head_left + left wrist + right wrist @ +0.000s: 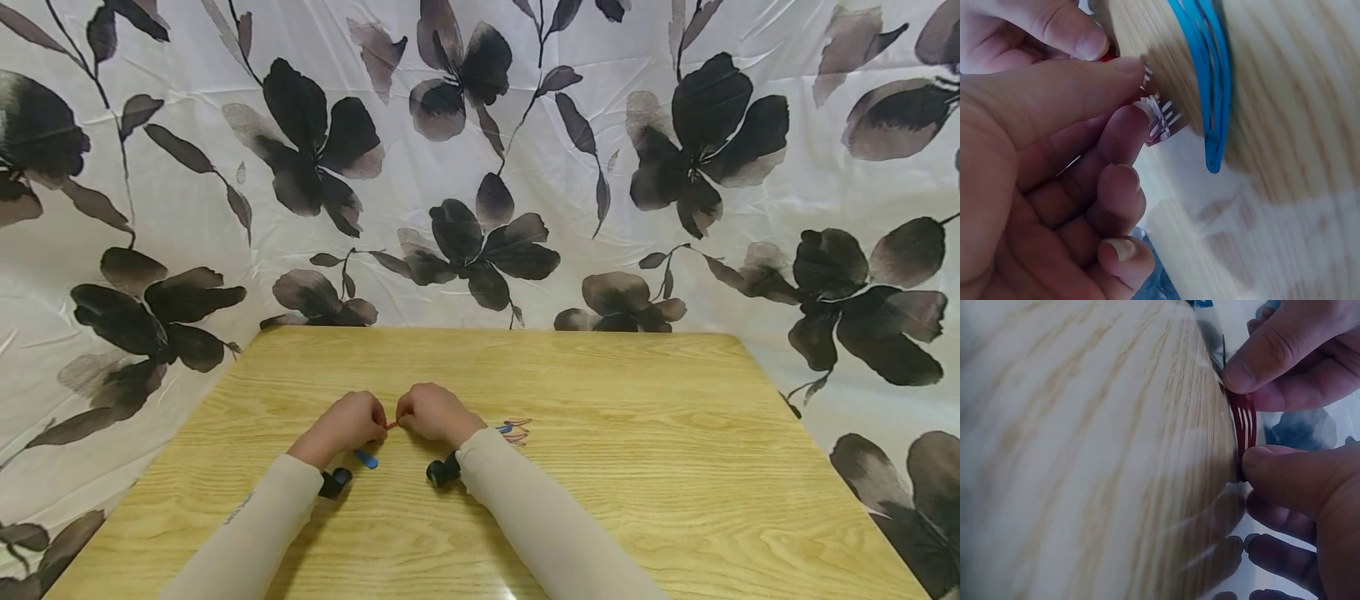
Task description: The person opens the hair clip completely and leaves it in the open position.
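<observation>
A red snap hair clip [1244, 425] is stretched between my two hands, low over the wooden table. My left hand [352, 427] pinches one end between thumb and forefinger, its other fingers loosely bent in the left wrist view. At the other end, the thumb and a finger of my right hand [435, 412] grip the clip. Fingers cover both of its ends. A blue snap hair clip [1213, 94] lies on the table beside my left hand, also visible as a blue clip [366, 458] in the head view.
Several red and blue hair clips [516, 431] lie just right of my right wrist, partly hidden by the sleeve. The wooden table [637, 433] ends at a floral cloth [480, 167] behind it. A black wrist camera [442, 472] is on my right wrist.
</observation>
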`<state>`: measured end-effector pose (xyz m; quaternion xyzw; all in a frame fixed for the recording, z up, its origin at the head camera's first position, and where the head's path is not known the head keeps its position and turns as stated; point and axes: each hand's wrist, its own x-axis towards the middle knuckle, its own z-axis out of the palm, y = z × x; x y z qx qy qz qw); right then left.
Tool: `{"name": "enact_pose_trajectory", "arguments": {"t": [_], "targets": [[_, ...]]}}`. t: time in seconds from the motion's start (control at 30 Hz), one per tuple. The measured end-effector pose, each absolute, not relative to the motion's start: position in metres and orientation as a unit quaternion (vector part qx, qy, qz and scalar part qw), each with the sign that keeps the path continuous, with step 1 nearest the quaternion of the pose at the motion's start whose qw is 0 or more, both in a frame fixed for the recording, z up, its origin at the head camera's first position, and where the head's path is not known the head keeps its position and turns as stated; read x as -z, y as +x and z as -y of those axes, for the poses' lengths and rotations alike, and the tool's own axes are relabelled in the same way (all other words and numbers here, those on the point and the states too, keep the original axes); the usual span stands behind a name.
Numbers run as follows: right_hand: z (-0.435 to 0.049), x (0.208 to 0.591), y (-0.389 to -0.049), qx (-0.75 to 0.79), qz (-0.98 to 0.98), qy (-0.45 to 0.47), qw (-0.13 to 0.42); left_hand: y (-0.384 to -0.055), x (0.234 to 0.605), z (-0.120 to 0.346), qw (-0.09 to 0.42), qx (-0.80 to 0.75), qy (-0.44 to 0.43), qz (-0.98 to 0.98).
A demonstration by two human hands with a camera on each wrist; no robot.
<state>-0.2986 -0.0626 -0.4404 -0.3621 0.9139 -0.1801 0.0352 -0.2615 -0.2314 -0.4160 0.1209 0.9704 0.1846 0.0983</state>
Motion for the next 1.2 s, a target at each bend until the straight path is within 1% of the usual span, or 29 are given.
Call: {"name": "enact_pose_trajectory", "arguments": {"t": [0.4, 0.67, 0.93, 1.2], "targets": [[0.059, 0.446, -0.298, 0.169, -0.915, -0.365, 0.019, -0.263, 0.417, 0.23, 0.071, -0.174, 0.131, -0.974], [0.052, 0.445, -0.297, 0.222, -0.905, -0.362, 0.007, -0.261, 0.415, 0.228, 0.063, -0.192, 0.116, -0.972], [0.041, 0.44, -0.295, 0.299, -0.89, -0.344, 0.016, -0.263, 0.411, 0.223, 0.063, -0.232, 0.102, -0.965], [0.03, 0.437, -0.296, 0.359, -0.876, -0.32, 0.045, -0.261, 0.403, 0.216, 0.065, -0.278, 0.089, -0.954]]}}
